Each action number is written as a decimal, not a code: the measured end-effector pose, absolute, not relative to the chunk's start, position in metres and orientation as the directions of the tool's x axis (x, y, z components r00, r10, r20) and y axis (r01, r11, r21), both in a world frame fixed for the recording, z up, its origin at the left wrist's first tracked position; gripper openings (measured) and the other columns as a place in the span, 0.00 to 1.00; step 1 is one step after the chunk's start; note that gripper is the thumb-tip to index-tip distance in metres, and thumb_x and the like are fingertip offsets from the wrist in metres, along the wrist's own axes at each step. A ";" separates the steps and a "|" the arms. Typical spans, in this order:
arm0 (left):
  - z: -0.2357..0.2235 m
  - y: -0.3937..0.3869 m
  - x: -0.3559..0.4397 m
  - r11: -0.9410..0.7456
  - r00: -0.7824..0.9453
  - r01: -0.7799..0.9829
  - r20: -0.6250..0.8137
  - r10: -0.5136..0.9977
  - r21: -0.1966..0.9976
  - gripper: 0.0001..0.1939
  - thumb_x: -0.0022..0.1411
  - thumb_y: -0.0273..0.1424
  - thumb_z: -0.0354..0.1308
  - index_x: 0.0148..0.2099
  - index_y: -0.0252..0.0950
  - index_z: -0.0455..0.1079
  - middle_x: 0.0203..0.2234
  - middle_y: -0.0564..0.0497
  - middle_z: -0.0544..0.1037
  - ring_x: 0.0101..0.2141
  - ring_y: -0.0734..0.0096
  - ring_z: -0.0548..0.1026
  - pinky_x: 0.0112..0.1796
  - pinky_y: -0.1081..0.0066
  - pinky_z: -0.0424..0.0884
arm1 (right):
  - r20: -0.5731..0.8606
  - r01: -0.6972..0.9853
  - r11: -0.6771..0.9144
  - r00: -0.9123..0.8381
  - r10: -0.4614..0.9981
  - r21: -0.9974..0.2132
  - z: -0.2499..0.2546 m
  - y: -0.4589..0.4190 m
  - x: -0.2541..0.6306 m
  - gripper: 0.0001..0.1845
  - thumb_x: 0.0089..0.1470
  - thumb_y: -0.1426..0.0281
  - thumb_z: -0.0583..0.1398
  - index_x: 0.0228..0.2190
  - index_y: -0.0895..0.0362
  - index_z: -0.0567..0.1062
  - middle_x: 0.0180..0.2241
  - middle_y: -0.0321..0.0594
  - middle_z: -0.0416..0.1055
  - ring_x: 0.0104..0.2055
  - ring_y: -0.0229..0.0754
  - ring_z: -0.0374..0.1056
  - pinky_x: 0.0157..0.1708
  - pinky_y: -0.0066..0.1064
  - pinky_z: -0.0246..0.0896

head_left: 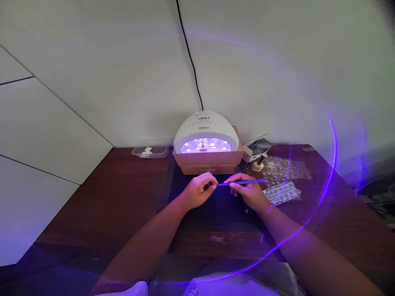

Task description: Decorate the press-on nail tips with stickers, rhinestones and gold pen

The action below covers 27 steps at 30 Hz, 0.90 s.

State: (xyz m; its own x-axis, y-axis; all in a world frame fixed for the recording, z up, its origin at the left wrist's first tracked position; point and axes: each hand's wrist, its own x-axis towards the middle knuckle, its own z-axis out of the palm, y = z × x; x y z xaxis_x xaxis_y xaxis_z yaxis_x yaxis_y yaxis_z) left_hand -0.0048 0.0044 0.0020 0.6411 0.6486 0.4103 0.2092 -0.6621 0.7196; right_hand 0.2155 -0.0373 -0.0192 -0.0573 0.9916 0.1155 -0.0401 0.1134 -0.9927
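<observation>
In the head view, the slim tool (254, 181) you hold lies nearly level between your two hands, over the dark mat (216, 220) and on the near side of the carton (185, 158) that bears the lit lamp (205, 123). It looks light and stiff, with a narrow left end and a broader right end; its smooth, shiny shaft may slip if you pinch it loosely, and the thin left tip is probably its most delicate part. The shaft, a little right of that tip, seems the best place to take hold, with light pressure. Your right hand (249, 193) does this: the grip is closed to the width of the shaft, thumb below and fingers above, with the right end projecting past it. Your left hand (199, 191) has its grip pinched, thumb against fingers, seemingly on the left tip; you cannot tell from here whether something tiny is caught there too. Beyond your right hand, on the right of the bench (117, 197), are a clear tray (285, 193) of small pieces, a small bottle (258, 164) and a decorated sheet (300, 169).
</observation>
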 end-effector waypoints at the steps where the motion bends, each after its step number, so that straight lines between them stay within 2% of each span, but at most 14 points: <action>1: 0.002 0.005 -0.005 -0.663 0.639 0.209 0.412 0.649 0.719 0.03 0.67 0.28 0.54 0.40 0.35 0.68 0.31 0.52 0.70 0.30 0.75 0.68 0.33 0.74 0.66 | 0.113 -0.039 0.111 -0.057 0.992 -0.993 -0.020 -0.037 0.216 0.13 0.49 0.59 0.67 0.31 0.56 0.80 0.22 0.36 0.75 0.20 0.34 0.64 0.22 0.28 0.62; 15: 0.000 0.004 -0.005 -0.644 0.602 0.213 0.421 0.678 0.734 0.02 0.65 0.26 0.53 0.40 0.36 0.67 0.30 0.52 0.70 0.29 0.76 0.68 0.32 0.74 0.66 | 0.109 -0.059 0.106 -0.047 0.993 -0.993 -0.021 -0.037 0.217 0.14 0.49 0.58 0.67 0.31 0.55 0.80 0.21 0.35 0.73 0.20 0.35 0.64 0.21 0.28 0.60; 21: -0.002 0.004 -0.005 -0.624 0.604 0.214 0.400 0.689 0.752 0.05 0.63 0.27 0.55 0.43 0.36 0.66 0.34 0.51 0.71 0.28 0.77 0.68 0.30 0.75 0.66 | 0.116 -0.058 0.113 -0.062 0.991 -0.992 -0.023 -0.037 0.217 0.14 0.49 0.57 0.67 0.31 0.55 0.79 0.21 0.35 0.74 0.20 0.35 0.64 0.21 0.29 0.61; 27: 0.001 0.003 -0.004 -0.629 0.628 0.218 0.385 0.676 0.746 0.03 0.65 0.26 0.53 0.41 0.35 0.68 0.31 0.51 0.71 0.30 0.75 0.69 0.33 0.74 0.67 | 0.125 -0.043 0.122 -0.077 0.989 -0.992 -0.023 -0.037 0.217 0.12 0.50 0.59 0.67 0.31 0.55 0.80 0.21 0.34 0.73 0.20 0.35 0.64 0.22 0.29 0.61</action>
State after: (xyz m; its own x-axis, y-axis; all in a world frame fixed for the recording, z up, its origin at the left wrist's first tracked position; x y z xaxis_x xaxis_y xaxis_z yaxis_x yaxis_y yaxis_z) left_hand -0.0035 0.0029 0.0010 0.6283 0.6758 0.3854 0.2184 -0.6288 0.7463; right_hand 0.2170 -0.0367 -0.0226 -0.0768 0.9892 0.1250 -0.0432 0.1219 -0.9916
